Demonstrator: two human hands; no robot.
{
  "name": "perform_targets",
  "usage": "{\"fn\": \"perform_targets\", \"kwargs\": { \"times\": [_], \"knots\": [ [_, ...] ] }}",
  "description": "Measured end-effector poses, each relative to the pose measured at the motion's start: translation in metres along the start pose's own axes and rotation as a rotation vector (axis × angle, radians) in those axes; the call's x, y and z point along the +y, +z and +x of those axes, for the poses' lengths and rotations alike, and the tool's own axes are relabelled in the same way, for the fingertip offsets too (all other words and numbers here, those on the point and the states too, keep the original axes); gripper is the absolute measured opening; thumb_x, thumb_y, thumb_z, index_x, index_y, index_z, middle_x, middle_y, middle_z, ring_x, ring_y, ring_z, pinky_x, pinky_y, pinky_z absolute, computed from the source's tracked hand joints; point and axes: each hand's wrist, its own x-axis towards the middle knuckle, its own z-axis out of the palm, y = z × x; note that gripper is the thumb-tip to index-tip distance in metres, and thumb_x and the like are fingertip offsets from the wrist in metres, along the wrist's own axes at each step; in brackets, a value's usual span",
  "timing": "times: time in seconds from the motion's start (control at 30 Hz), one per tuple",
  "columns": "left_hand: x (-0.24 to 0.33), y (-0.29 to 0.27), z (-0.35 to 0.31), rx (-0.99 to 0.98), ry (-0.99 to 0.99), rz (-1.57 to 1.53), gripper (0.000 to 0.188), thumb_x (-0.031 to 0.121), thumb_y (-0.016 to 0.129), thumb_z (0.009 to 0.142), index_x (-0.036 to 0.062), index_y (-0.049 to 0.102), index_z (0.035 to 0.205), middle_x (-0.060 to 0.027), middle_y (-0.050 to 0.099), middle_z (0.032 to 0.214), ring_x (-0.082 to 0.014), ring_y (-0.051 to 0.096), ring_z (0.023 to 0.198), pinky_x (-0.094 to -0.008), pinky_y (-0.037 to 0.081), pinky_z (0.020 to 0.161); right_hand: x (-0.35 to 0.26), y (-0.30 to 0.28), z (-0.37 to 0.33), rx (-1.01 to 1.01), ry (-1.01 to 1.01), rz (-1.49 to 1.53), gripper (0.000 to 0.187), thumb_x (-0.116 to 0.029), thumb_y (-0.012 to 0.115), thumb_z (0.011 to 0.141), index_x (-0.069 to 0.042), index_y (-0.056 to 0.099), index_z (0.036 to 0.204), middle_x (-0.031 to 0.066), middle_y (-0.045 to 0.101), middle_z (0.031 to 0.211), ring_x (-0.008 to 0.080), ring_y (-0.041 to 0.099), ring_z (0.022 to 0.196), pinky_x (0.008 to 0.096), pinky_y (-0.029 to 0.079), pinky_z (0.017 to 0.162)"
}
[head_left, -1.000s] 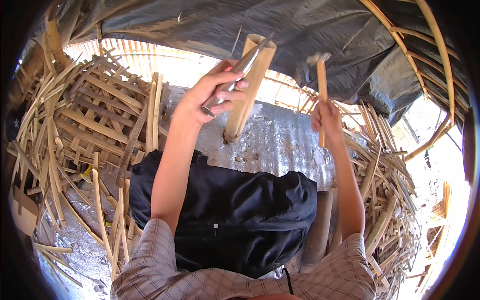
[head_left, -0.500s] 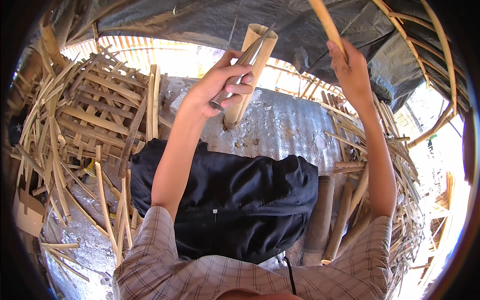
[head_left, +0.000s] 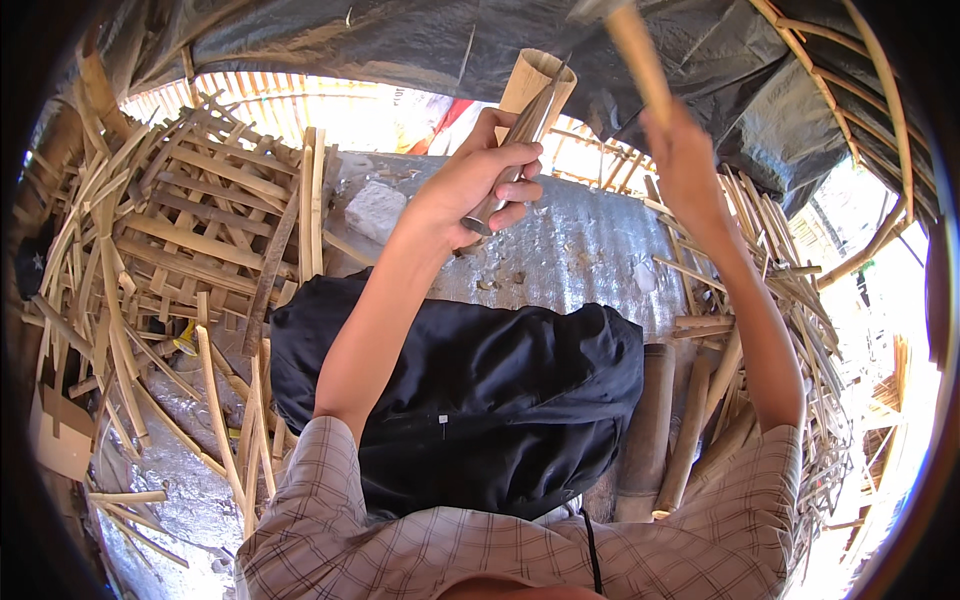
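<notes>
Since half a second ago, the hammer [head_left: 640,62] in your right hand [head_left: 685,165] has swung back leftward: its head, out of frame then, shows blurred at the top centre. Your left hand [head_left: 472,185] has shifted a little right, and the bamboo tube [head_left: 522,85] leans further to the right. For the work, this seems a moment between contacts, as the hammer head sits apart from both tube and blade.

The tube stands at upper centre, hollow end upward, its long axis slanting from upper right to lower left until your left hand hides it. The metal blade [head_left: 537,116] lies in front, roughly parallel, its point toward upper right and its round butt toward lower left.

Your left grip is curled around the blade near its butt; you cannot tell whether it also pinches the tube. Your right grip is wrapped around the lower handle, though blurred.
</notes>
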Motion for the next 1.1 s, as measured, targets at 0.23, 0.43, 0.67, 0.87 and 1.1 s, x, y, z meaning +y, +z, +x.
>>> {"fn": "perform_targets", "kwargs": {
  "times": [0.23, 0.43, 0.67, 0.87, 1.1],
  "knots": [
    [-0.004, 0.005, -0.005, 0.024, 0.013, 0.037, 0.023, 0.006, 0.058, 0.096, 0.0112, 0.042, 0.112, -0.0056, 0.051, 0.084, -0.0031, 0.040, 0.050, -0.0201, 0.027, 0.031, -0.034, -0.036, 0.014, -0.137, 0.107, 0.053, 0.032, -0.027, 0.059, 0.103, 0.004, 0.057, 0.095, 0.0216, 0.056, 0.065, 0.0311, 0.055, 0.052, 0.0436, 0.041, 0.051],
    [-0.006, 0.007, -0.004, 0.008, 0.021, -0.013, 0.022, 0.005, 0.058, 0.096, 0.0105, 0.041, 0.109, -0.0059, 0.051, 0.085, -0.0032, 0.040, 0.050, -0.0203, 0.027, 0.031, -0.002, -0.014, -0.007, -0.015, -0.003, -0.026, 0.031, -0.027, 0.057, 0.104, 0.003, 0.056, 0.100, 0.0219, 0.061, 0.067, 0.0343, 0.065, 0.059, 0.0480, 0.047, 0.056],
    [-0.008, 0.008, -0.004, 0.038, 0.038, 0.021, 0.021, 0.004, 0.058, 0.097, 0.0094, 0.040, 0.106, -0.0065, 0.051, 0.084, -0.0032, 0.038, 0.050, -0.0202, 0.026, 0.031, -0.019, -0.042, 0.012, -0.010, 0.094, 0.080, 0.033, -0.026, 0.059, 0.103, 0.006, 0.057, 0.096, 0.0222, 0.059, 0.066, 0.0333, 0.059, 0.056, 0.0447, 0.046, 0.057],
    [-0.013, 0.012, 0.000, 0.049, 0.021, -0.001, 0.021, 0.004, 0.058, 0.096, 0.0104, 0.039, 0.105, -0.0056, 0.050, 0.084, -0.0031, 0.038, 0.051, -0.0194, 0.025, 0.031, 0.025, 0.008, -0.026, -0.035, -0.114, 0.082, 0.031, -0.023, 0.057, 0.104, 0.005, 0.054, 0.094, 0.0216, 0.056, 0.062, 0.0291, 0.056, 0.050, 0.0428, 0.042, 0.047],
    [-0.012, 0.010, -0.003, 0.058, 0.032, -0.003, 0.023, 0.005, 0.059, 0.097, 0.0132, 0.039, 0.106, -0.0049, 0.050, 0.084, -0.0031, 0.038, 0.048, -0.0193, 0.026, 0.031, -0.010, -0.039, -0.003, 0.019, 0.116, 0.263, 0.030, -0.023, 0.058, 0.104, 0.004, 0.053, 0.093, 0.0165, 0.047, 0.058, 0.0188, 0.046, 0.048, 0.0399, 0.036, 0.046]
  ]
}}
